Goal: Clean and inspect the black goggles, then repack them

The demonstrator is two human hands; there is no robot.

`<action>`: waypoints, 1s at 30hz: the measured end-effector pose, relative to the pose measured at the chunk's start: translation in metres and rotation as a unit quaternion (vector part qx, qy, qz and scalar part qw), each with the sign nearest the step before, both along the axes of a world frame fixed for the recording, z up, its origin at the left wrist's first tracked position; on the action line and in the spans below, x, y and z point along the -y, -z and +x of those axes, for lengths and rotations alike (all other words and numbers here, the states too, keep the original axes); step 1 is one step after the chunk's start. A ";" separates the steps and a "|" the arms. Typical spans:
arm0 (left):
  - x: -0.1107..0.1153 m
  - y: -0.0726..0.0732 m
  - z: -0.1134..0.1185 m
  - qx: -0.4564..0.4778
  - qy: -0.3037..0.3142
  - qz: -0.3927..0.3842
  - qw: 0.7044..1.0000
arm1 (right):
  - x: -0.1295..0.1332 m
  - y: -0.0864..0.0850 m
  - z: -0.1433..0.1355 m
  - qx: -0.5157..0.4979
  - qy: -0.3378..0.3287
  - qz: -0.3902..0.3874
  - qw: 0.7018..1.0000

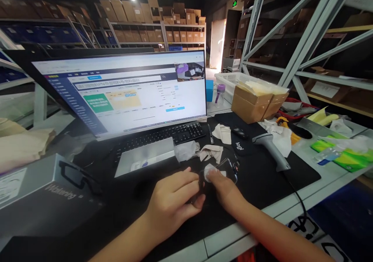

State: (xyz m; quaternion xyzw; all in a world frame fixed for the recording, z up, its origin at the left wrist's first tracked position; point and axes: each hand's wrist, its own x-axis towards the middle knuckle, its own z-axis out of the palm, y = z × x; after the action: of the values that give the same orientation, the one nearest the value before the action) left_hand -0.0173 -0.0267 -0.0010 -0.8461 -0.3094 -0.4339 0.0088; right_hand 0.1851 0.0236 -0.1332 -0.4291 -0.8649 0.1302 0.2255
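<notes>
Over the black desk mat, my left hand (177, 198) has its fingers curled round a small dark item that is mostly hidden. My right hand (223, 186) presses a white wad (210, 172) against that dark item, thumb and fingers together. Just behind my hands lie a crumpled beige cloth (211, 152) and a crumpled clear plastic wrapper (187, 151). A thin cable and a clear bag edge show beside my right fingertips. An open silver box or tray (145, 159) sits left of them, before the black keyboard (189, 133).
A monitor (125, 95) stands behind the keyboard. To the right are a mouse (240, 132), a grey barcode scanner (272, 151) with its cable, cardboard boxes (250, 104) and a tape dispenser (288, 132). A large grey box (52, 200) is at left. Shelves with cartons stand behind.
</notes>
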 end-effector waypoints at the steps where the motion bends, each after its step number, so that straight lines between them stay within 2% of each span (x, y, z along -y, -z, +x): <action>1: 0.000 0.000 0.000 0.001 -0.001 0.001 1.000 | 0.002 -0.002 -0.001 0.002 -0.027 0.002 1.000; 4: 0.001 -0.001 -0.001 0.005 -0.006 -0.002 1.000 | 0.007 -0.010 -0.005 -0.004 -0.132 0.001 0.991; 6: 0.000 -0.001 -0.002 0.006 -0.010 -0.005 1.000 | 0.009 -0.016 -0.006 -0.013 -0.176 -0.007 0.984; 12: -0.002 -0.004 -0.004 0.018 -0.016 0.016 1.000 | 0.008 -0.030 -0.002 -0.031 -0.195 -0.027 0.980; 20: 0.001 -0.007 -0.002 0.031 -0.017 0.040 0.999 | 0.012 -0.027 -0.001 -0.080 -0.222 -0.026 0.971; 23: 0.003 -0.008 -0.001 0.031 -0.017 0.047 0.998 | 0.012 -0.026 -0.001 -0.112 -0.198 -0.001 0.974; 25: 0.004 -0.009 -0.002 0.031 -0.017 0.052 0.998 | 0.010 -0.025 0.002 -0.141 -0.159 0.018 0.977; 28: 0.004 -0.011 -0.003 0.029 -0.020 0.054 0.998 | 0.005 -0.027 0.013 -0.189 -0.046 0.057 0.979; 30: 0.003 -0.012 -0.005 0.027 -0.023 0.054 0.998 | 0.002 -0.032 0.027 -0.238 0.064 0.089 0.965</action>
State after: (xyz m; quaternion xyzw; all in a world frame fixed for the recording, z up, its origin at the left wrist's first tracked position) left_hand -0.0226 -0.0297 0.0109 -0.8249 -0.3049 -0.4728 0.0564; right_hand 0.2123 0.0212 -0.1015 -0.4187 -0.7652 0.1360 0.4698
